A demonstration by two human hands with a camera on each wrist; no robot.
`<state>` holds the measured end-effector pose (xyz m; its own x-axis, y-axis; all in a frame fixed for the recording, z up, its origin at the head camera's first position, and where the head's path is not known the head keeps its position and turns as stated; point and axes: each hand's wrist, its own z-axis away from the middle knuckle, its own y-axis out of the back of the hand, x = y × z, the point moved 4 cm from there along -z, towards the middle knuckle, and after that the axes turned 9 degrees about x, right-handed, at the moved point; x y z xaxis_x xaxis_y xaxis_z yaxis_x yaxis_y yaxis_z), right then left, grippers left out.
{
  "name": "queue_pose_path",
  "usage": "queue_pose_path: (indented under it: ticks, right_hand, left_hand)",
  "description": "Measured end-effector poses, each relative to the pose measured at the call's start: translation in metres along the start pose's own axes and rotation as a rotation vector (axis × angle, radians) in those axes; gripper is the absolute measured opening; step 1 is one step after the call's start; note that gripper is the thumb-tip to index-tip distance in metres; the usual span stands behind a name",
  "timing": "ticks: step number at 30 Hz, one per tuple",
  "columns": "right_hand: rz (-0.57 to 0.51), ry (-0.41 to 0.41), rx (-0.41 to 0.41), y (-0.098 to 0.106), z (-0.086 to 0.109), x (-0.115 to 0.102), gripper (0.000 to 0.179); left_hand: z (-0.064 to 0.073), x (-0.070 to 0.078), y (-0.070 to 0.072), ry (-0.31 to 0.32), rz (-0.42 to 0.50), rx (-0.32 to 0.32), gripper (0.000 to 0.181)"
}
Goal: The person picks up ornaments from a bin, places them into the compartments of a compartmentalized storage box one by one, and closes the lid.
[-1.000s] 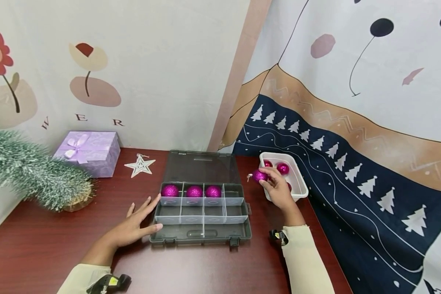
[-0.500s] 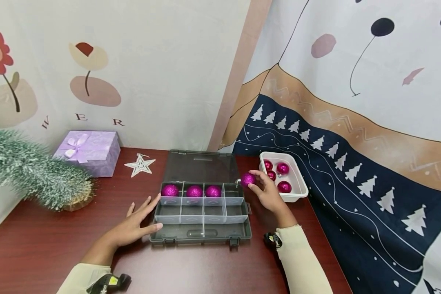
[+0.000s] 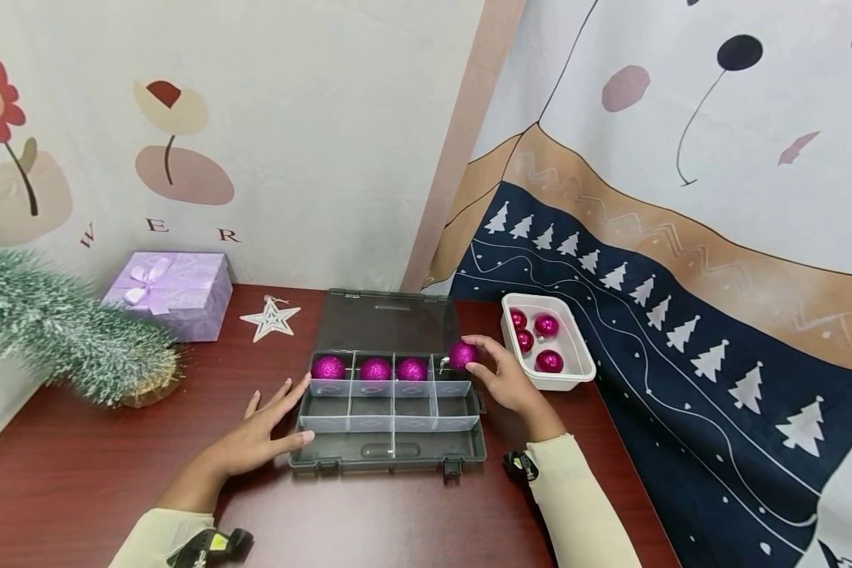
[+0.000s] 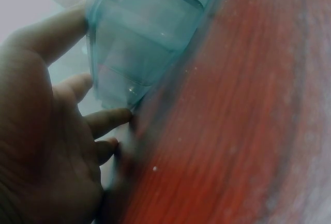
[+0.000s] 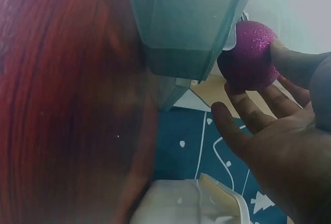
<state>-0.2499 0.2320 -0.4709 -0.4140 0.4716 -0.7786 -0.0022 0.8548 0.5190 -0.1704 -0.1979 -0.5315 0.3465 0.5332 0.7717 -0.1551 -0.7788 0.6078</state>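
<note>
A glittery magenta Christmas ball [image 3: 462,356] is pinched between the thumb and fingers of my right hand [image 3: 506,380]. It is held at the back right compartment of the grey divided organizer box [image 3: 415,450], whose lid [image 3: 390,323] lies back. In the right wrist view the ball [image 5: 251,56] appears beside the box's upper edge. Three like balls, one of them a magenta ball [image 3: 375,369], sit in the other back-row compartments. My left hand [image 3: 255,438] rests with straight fingers against the box's left side; the left wrist view shows its fingers [image 4: 111,120] touching the wall.
A white plastic tub [image 3: 578,363] at the right holds several shiny pink and red balls [image 3: 546,324]. A white star ornament [image 3: 270,319], a lilac gift box [image 3: 177,296] and a frosted miniature tree [image 3: 78,339] stand or lie at the left on the wooden table [image 3: 355,521].
My right hand has carried the glittery magenta ball leftward from the white tub to the back right compartment. My left hand has stayed against the box.
</note>
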Motion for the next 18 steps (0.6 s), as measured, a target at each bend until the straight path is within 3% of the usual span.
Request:
queue_pose_path:
  ticks: [10, 18]
  right_hand:
    - [0.084, -0.039, -0.108, -0.009, 0.002, 0.001, 0.046]
    - [0.085, -0.045, -0.157, -0.014, 0.000, 0.002, 0.047]
  left_hand:
    - [0.000, 0.001, 0.000, 0.002, 0.002, -0.005, 0.094]
    - [0.000, 0.000, 0.000, 0.001, 0.000, 0.000, 0.095]
